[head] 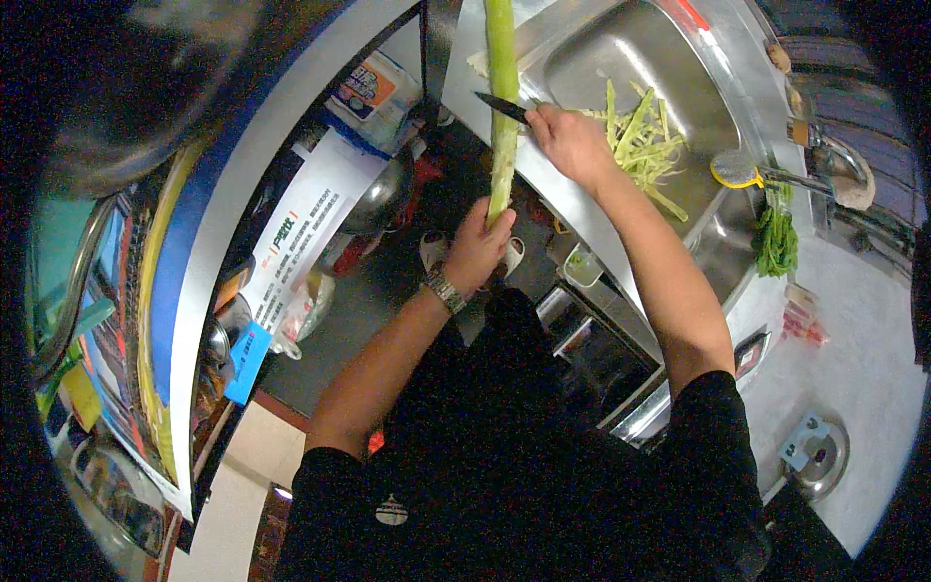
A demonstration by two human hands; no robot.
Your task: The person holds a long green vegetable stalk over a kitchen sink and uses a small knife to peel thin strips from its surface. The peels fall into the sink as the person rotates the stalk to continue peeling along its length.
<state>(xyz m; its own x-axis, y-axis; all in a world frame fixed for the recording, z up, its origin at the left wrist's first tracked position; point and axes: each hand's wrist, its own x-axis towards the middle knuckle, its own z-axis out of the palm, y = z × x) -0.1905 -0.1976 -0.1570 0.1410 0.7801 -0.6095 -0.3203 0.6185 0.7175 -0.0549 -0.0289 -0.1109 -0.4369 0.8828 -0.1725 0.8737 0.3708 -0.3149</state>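
A long green celtuce stem points away from me, its far end cut off by the top of the picture. My left hand grips its near end, where the surface looks paler and partly peeled. In my right hand is a dark-bladed knife. The blade lies across the stem; whether it cuts into the surface I cannot tell. Beyond my right hand, green peel strips are heaped in the stainless steel sink.
Leafy greens lie near the faucet. A phone-like object and a round metal lid or dish sit on the white counter. Shelves with boxes and a plastic-wrapped packet stand at left. A small bin is below the counter.
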